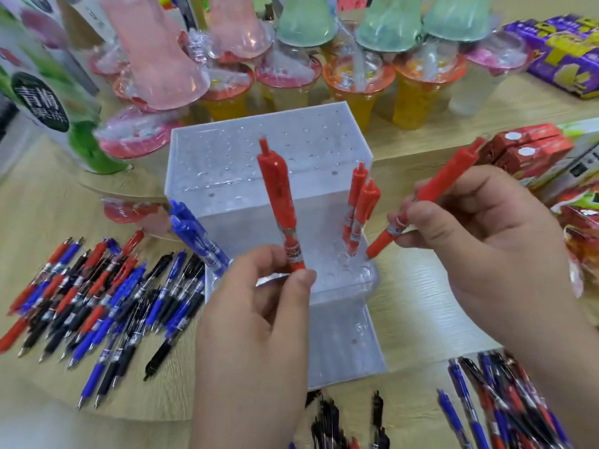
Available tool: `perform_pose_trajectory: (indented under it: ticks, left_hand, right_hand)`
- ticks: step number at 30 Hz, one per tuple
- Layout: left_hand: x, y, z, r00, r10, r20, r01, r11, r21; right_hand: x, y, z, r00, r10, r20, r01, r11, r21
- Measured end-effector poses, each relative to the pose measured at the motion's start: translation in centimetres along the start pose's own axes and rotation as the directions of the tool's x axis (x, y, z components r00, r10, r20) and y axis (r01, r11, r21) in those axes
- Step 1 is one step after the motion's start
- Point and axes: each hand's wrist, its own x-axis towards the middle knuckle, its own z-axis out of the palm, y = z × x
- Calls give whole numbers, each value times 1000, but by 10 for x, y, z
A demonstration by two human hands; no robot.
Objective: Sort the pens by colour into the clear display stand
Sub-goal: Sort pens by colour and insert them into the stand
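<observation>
Left hand (256, 335): fingers (259, 264) and thumb pinch the upright red pen (277, 202) at its lower grip end. The clicker end is up, and the pen sits in front of the middle of the clear display stand (227, 150). The tip is hidden behind the thumb, so I can't tell if it touches the stand.

Right hand (486, 247): fingers (418, 222) curl around the slanted red pen (434, 192) mid-barrel. The clicker end points up-right. The tip points down-left, just beside the stand's right front edge.

The stand is stepped clear acrylic with rows of holes and sits centre on the desk (421, 296).
- Two red pens (359, 205) stand in it on the right side, close together and leaning slightly.
- Blue pens (194, 234) are bunched at its left edge, leaning out to the left. I can't tell through the acrylic whether they sit in holes.
- The upper tier holes are unfilled.

Loose stock on the desk:
- Left pile (97, 296): red, blue and black mixed, fanned out left of the stand.
- Right pile (505, 403): mixed, mostly blue, at the lower right under the right forearm.
- Black pens (327, 419): a few at the bottom centre, near the stand's front.

Behind the stand is a row of cups (356, 82) with orange and pink lids, blurred. Purple packs (564, 50) are at the far right. Red boxes (531, 147) are right of the stand. A green-and-white box (42, 92) is at the far left.
</observation>
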Motion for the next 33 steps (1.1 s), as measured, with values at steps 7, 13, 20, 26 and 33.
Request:
perform_pose_trajectory:
  ticks: [7, 13, 20, 26, 33]
  left_hand:
    - [15, -5, 12, 999, 41, -9, -42, 996, -74]
    - [24, -2, 23, 993, 99, 71, -94, 993, -78]
    - [27, -6, 28, 988, 127, 93, -119, 989, -83]
    - [28, -8, 27, 986, 127, 107, -118, 990, -83]
    - [27, -6, 28, 983, 141, 116, -129, 986, -101]
  right_hand:
    - [0, 19, 9, 997, 4, 76, 12, 980, -199]
    - [6, 16, 9, 995, 45, 93, 6, 870, -493]
    - [11, 6, 6, 978, -18, 207, 162, 692, -703]
    - [7, 10, 10, 980, 16, 200, 133, 691, -710]
    - [0, 3, -3, 994, -24, 108, 87, 770, -631]
